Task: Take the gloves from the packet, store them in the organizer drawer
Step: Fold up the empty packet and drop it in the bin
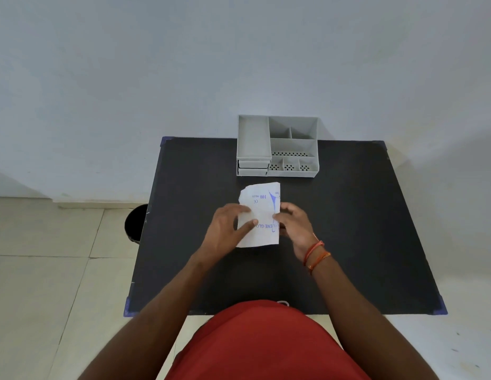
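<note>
White packet [262, 215] w/ blue print is lying mid-tabletop, long axis running 12-to-6, torn ragged edge at its 12 o'clock end. Gloves themselves aren't showing; can't tell if any are poking out. Left hand [228, 229] is pressing on the packet's 9 o'clock side, thumb lying across the paper, fingers curled onto its edge. Right hand [293, 223] is pinching the 3 o'clock edge, fingertips closed on the paper. Both hands are clamped on the packet, apart from each other w/ the packet between. Orange thread bands [317, 255] are sitting on the right wrist.

At 12 o'clock from the packet, near but not touching, a grey organizer [277, 146] is standing at the far edge of the black tabletop [362, 229]; its two drawers [252, 168] at front left are looking pushed in. A dark bin [134, 223] is sitting on the floor at 9 o'clock, partly under the tabletop edge.
</note>
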